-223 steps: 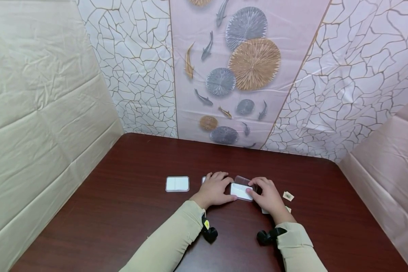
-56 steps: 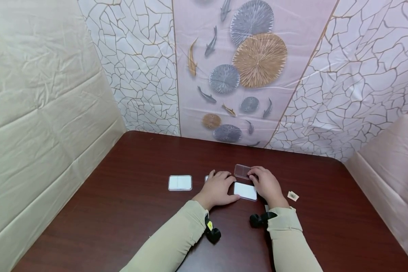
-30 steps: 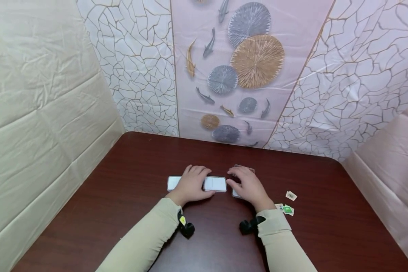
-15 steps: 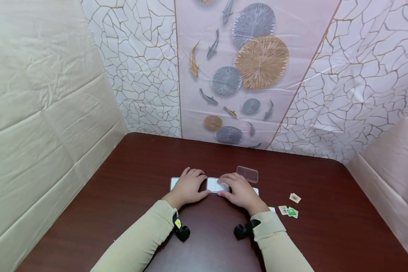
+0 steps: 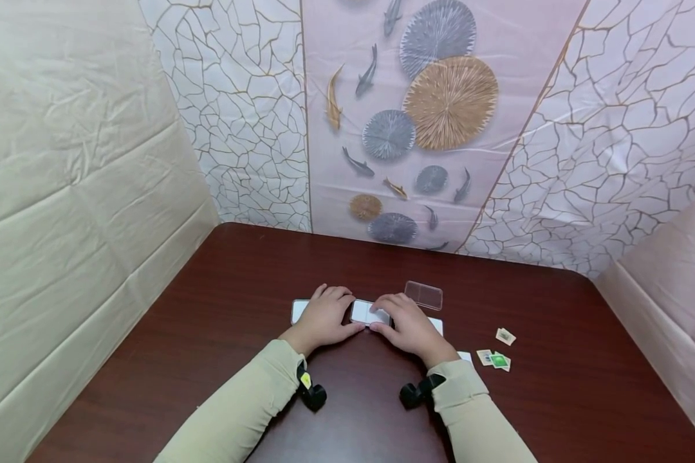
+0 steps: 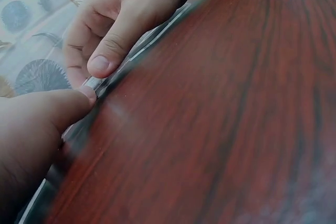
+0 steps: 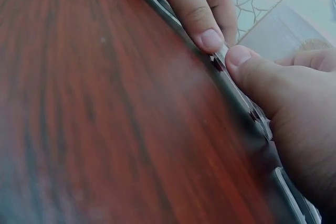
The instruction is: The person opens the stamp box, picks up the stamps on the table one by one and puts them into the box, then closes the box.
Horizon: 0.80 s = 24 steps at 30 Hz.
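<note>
A flat clear plastic case [image 5: 361, 311] with a white insert lies between my hands, the middle one of a row. My left hand [image 5: 323, 319] grips its left side, index finger at the far corner and thumb at the near edge. At its right side my right hand [image 5: 408, 328] pinches it, index finger over the top and thumb at the near edge. In both wrist views the thumbs meet the case's thin edge [image 7: 223, 59]. My left hand partly hides another case [image 5: 298, 310]; my right hand partly covers a white-filled case [image 5: 437, 325].
Behind the right case lies a loose transparent lid [image 5: 423, 295]. Small stamp-like papers [image 5: 505, 335] and a pile with a green one [image 5: 498, 361] are at the right. A white piece [image 5: 466, 356] shows beside my right wrist. A patterned backdrop [image 5: 382, 161] stands behind the table.
My right hand has laid the clear lid behind the right case, let go and moved left to the middle case. My left hand has shifted left, uncovering the middle case.
</note>
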Motion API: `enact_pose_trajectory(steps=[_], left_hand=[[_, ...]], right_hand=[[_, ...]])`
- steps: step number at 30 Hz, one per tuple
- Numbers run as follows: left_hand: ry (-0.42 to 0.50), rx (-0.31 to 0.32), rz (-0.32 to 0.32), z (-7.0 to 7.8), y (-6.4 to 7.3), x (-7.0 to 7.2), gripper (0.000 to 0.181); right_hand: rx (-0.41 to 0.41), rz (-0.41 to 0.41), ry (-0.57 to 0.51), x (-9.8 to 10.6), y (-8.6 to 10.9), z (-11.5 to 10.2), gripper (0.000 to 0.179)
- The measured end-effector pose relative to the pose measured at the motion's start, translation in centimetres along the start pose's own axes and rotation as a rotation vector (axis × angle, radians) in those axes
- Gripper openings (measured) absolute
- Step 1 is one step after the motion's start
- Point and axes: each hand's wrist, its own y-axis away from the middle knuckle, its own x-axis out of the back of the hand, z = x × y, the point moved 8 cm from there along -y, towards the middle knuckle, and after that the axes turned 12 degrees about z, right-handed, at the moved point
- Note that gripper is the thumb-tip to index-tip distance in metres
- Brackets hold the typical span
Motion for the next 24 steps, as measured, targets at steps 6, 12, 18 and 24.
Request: enact_pose_trajectory(steps=[6,12,18,24], left_hand=[[0.053,0.024,0.007,-0.07,-0.19,0.14,0.065],[0.073,0.050,-0.005,-0.38,-0.23,-0.24,0.065],[0.090,0.077,-0.010,-0.46,-0.16,-0.47,0.064],[0.113,0.112,-0.019,-0.42,-0.36,-0.49,0.063]], right_hand=[[0.009,-0.013,0.007,-0.12,-0.10,-0.09,0.027],[0.003,-0.020,0.009,-0.33,-0.08,-0.16,0.026],[-0.007,-0.027,0.019,-0.46,-0.12,-0.32,0.023],[-0.019,-0.024,0.045,-0.39,-0.26,-0.10,0.025]])
